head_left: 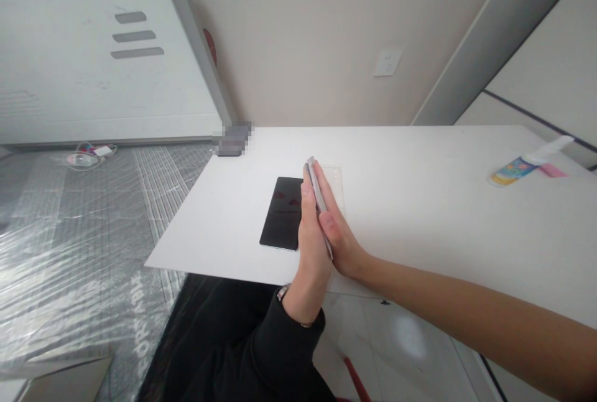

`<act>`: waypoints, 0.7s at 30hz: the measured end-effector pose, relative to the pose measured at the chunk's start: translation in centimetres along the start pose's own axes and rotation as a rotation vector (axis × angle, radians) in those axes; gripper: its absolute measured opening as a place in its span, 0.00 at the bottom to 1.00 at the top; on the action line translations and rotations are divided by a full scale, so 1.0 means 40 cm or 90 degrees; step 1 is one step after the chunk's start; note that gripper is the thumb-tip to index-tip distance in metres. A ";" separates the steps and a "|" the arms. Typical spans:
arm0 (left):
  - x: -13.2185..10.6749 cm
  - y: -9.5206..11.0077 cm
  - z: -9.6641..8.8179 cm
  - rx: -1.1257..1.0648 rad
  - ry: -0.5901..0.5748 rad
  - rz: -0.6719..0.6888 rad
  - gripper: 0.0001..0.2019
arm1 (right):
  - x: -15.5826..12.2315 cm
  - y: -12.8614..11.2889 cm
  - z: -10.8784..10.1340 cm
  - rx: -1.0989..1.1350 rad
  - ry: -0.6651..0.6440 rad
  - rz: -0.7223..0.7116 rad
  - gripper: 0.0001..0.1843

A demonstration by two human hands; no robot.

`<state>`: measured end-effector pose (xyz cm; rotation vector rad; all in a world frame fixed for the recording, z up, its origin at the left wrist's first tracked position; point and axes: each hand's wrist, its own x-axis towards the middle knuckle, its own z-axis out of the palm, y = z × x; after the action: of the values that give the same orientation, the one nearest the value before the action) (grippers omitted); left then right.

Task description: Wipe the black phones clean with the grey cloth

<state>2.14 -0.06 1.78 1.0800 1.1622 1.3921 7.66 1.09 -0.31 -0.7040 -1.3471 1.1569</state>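
Over the white counter (420,215), my left hand (308,246) and right hand (340,237) press palm to palm, holding a thin grey slab (319,200) on edge between them; even pressure from both keeps it from slipping. Its faces are hidden from me. Just beside lie a black phone (280,215) and a clear plastic sheet (334,181); a tube (522,168) sits far right.

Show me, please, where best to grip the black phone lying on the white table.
Grip the black phone by its long edges from above, starting at its free left side: it lies flat on the white table, so a pinch across its width seems surest; the left hand covers its right edge.
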 end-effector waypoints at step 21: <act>0.009 0.025 -0.025 -0.031 -0.023 0.053 0.31 | -0.019 -0.026 -0.006 0.009 -0.071 -0.024 0.37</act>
<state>0.96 0.13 2.63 1.1254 1.0630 1.4514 8.26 0.11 0.34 -0.6092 -1.4376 1.1890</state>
